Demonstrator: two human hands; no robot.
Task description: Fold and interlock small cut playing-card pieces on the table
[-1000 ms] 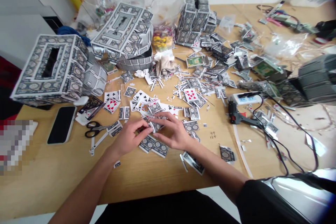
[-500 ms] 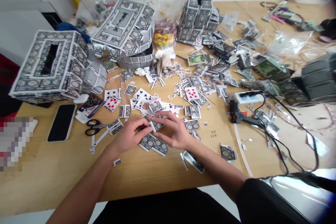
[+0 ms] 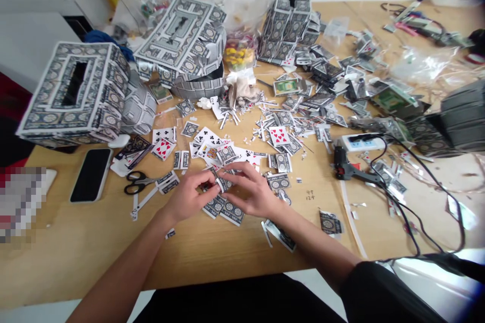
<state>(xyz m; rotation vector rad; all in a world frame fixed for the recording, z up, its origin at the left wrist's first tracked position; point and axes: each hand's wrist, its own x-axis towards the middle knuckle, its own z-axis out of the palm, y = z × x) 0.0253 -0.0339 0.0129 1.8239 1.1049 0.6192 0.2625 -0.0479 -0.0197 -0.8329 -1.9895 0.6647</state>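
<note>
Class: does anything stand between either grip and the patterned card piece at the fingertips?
Nothing visible does: the left-hand grip and right-hand grip both reach the card piece directly. Lower in view, flat cards lie out of the way.

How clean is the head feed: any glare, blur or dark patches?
Head view: fairly even light on the table; glare on the clear plastic at right; mosaic at the left edge hides detail; the upper-right corner falls dark; left hand and right hand read clearly, though print on nearby cards looks soft.
</note>
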